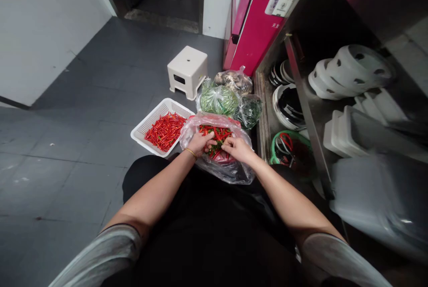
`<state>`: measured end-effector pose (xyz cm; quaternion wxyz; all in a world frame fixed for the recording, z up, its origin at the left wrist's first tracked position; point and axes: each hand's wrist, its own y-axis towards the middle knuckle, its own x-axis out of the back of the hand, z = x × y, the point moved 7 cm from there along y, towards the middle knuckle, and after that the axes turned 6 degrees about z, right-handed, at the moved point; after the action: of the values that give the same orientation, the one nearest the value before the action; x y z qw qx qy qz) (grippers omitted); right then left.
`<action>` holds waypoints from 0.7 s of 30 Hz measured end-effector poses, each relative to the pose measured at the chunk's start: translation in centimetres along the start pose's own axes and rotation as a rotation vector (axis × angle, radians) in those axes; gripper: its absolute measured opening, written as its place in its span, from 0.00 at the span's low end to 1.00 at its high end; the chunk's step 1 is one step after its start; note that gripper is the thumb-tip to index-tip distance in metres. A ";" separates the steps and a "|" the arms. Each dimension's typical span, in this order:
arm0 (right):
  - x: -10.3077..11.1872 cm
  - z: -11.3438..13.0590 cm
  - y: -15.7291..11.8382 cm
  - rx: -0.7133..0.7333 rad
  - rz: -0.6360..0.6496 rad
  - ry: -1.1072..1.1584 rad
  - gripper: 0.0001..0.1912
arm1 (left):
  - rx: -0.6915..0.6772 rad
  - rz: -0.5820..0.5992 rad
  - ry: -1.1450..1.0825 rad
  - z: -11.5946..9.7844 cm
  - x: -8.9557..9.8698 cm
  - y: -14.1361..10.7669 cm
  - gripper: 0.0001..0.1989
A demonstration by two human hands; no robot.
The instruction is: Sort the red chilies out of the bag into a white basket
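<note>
Red chili peppers with green stems lie in an open clear plastic bag in front of my knees. My left hand, a thin band at its wrist, reaches into the bag from the left; its thumb and fingers are apart over the peppers. On the right side of the bag, my right hand has its fingertips pinched together at a chili pepper's stem end, though the pepper itself is mostly hidden. Left of the bag, a white perforated basket holds a heap of loose red chili peppers.
A white plastic stool stands beyond the basket. Behind the bag sit tied bags of green vegetables and a bag of brownish pieces. A metal shelf at right carries tubs and a green basket with red-handled scissors.
</note>
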<state>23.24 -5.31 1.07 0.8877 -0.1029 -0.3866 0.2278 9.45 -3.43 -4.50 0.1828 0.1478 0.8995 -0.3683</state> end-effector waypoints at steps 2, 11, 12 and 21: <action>-1.3 0.5 -0.2 0.053 -0.011 0.109 0.13 | -0.102 0.064 -0.038 -0.8 -0.5 -0.2 0.21; -5.7 -1.2 0.9 -0.180 0.135 0.622 0.20 | -0.383 0.072 0.180 -2.4 -0.9 -1.5 0.15; -5.6 -1.6 0.9 -0.224 0.159 0.535 0.19 | -0.444 0.062 0.241 -2.8 -1.1 -1.9 0.13; -0.2 -4.0 5.0 -0.282 -0.142 -0.068 0.12 | -0.198 -0.061 -0.060 -3.0 1.2 -1.0 0.08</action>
<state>24.47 -1.08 -3.54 0.8648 -0.1912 -0.4508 0.1114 7.34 -1.77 -2.43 0.2118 0.0904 0.9297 -0.2873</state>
